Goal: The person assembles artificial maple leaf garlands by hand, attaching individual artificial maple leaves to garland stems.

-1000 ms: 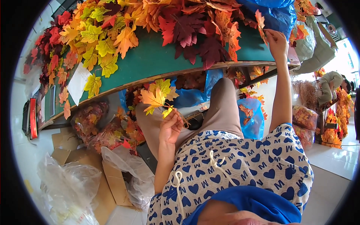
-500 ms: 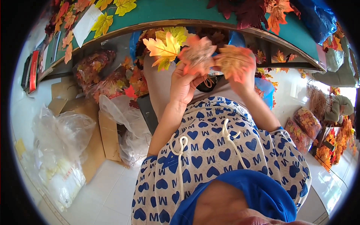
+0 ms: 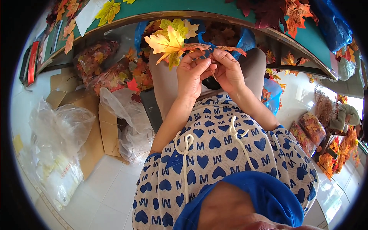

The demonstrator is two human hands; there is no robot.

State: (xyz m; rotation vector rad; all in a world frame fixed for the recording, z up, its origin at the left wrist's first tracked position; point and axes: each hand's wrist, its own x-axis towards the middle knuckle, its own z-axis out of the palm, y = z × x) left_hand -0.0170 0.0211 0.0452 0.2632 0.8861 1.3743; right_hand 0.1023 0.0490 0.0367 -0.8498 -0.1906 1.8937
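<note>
A yellow leaf sprig (image 3: pixel 166 43) is held above the lap, pinched between the thumb and fingers of the left hand (image 3: pixel 189 76). The right hand (image 3: pixel 230 73), its fingertips beside the left's, grips a thin stem (image 3: pixel 214 76); two reddish leaves (image 3: pixel 235 50) jut above the fingers, nearly edge-on. A gap separates the fingers from the curved front edge of the green table (image 3: pixel 172 7). A translucent bag (image 3: pixel 134 136) lies near the left forearm, a cardboard box (image 3: pixel 92 132) just beyond. One white sheet (image 3: pixel 90 14) overhangs the table edge; two packed leaf bags (image 3: pixel 312 126) sit at right, well apart from the hands.
</note>
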